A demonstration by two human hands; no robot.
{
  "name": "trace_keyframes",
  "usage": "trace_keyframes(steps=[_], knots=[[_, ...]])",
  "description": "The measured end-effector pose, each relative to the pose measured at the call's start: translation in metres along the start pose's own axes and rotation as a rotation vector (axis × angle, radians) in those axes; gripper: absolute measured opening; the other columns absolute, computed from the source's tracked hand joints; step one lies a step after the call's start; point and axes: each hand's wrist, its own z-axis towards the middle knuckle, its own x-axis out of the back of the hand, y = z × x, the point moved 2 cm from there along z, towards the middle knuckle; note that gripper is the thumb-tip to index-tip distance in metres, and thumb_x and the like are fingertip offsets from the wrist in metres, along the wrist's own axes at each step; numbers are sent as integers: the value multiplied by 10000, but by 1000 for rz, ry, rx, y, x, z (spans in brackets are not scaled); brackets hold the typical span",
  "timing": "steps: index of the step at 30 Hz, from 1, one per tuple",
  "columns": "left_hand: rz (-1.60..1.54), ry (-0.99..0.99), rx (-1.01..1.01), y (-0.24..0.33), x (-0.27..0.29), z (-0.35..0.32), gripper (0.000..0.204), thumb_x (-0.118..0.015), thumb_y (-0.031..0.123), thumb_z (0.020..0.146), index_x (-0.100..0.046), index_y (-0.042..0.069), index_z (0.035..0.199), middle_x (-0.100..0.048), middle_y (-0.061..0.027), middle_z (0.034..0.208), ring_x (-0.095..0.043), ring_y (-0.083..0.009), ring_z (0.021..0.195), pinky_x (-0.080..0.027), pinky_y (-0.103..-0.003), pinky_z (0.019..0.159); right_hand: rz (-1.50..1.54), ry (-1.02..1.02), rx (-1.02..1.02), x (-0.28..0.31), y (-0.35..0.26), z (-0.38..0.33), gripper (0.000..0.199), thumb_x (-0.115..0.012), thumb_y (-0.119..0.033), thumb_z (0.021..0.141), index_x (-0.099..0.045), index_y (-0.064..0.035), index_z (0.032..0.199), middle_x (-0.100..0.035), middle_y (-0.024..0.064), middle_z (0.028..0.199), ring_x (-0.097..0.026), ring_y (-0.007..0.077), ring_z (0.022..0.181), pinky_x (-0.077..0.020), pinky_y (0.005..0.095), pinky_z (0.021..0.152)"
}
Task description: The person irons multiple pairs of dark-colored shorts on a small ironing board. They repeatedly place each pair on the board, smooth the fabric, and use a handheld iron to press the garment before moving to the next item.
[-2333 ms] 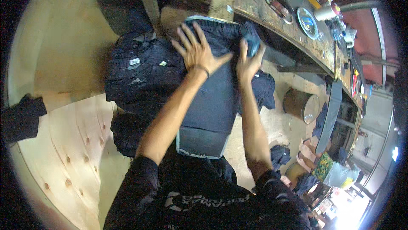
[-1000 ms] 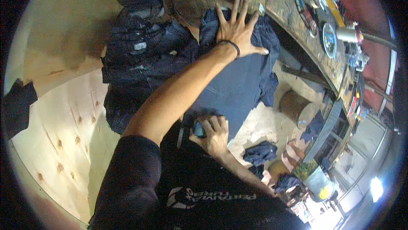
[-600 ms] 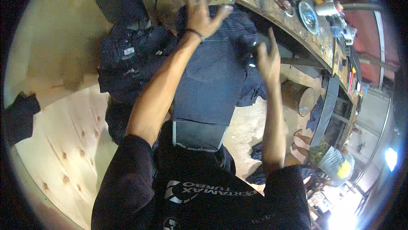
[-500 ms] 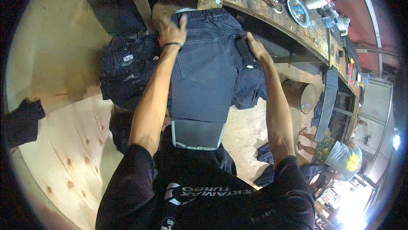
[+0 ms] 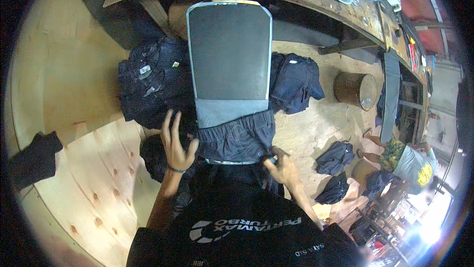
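Garment (image 5: 237, 141) is apparently being positioned at the near end of the board (image 5: 229, 52), left hand (image 5: 176, 148) splayed empty, right hand's grip (image 5: 281, 168) impossible to tell; both edges probably need to be grasped evenly.

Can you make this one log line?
left hand: open, beside dark garment | right hand: by garment's edge | board: garment on near end

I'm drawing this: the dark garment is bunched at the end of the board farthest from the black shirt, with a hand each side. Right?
No: the head view shows the dark garment bunched at the end of the board nearest the black shirt, with the left hand and right hand either side.
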Motion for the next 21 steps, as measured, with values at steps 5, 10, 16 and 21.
trace_keyframes(steps=[5,10,16,21], knots=[[54,-459,-520,61,-90,85,515,-797,291,869,-686,121,1343,-648,-129,1278,-605,-310,1158,-468,-449,985,109,62,73,-13,7,-6,475,-759,-301,853,-663,44,1166,-702,299,1060,-679,480,1022,-545,515,887],[147,-570,-899,57,-127,86,588,-719,367,901,-605,267,1469,-567,-81,1481,-532,-275,1351,-398,-553,1111,85,97,-7,-21,9,-9,537,-767,-316,841,-660,42,1227,-699,302,1109,-669,491,1056,-538,534,911],[816,-288,-14,26,-10,172,782,-633,517,941,-455,65,1554,-293,-226,1686,-337,-441,1518,-269,-781,1122,63,123,-28,-27,12,-9,601,-762,-352,855,-629,24,1304,-703,301,1127,-680,501,1040,-547,548,898],[518,-636,-456,43,-27,110,656,-686,333,923,-529,57,1498,-474,-198,1582,-346,-416,1526,-245,-673,1203,100,92,-19,-34,17,-8,623,-751,-378,871,-612,21,1329,-695,313,1159,-675,505,1064,-547,561,894]])
